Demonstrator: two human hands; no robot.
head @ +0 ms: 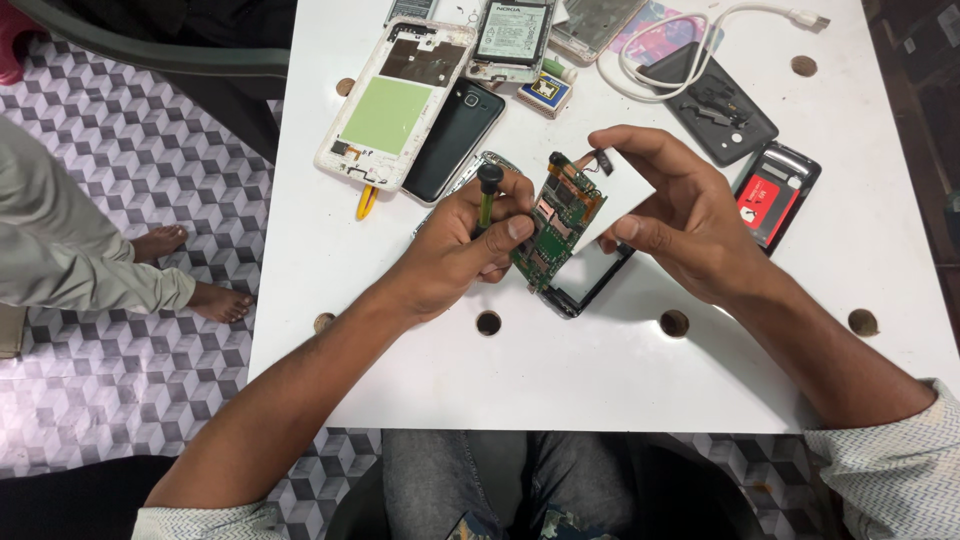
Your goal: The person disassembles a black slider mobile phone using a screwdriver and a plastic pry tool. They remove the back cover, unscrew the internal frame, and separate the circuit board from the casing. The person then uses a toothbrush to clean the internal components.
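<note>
Circuit board (556, 222), lifted free of black phone frame (590, 280) (mid-table), pinched between left hand (465, 250), also gripping screwdriver (488, 195), and right hand (680, 225); reassembly outstanding.

A white phone frame (395, 105) and a black phone (455, 140) are lying near the table's (600, 380) far edge, a white cable (690, 45) coiling toward its far right corner.

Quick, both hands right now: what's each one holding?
Left hand: closed around a screwdriver, thumb on the green circuit board.
Right hand: fingers pinching a small black part at the board's top.
</note>
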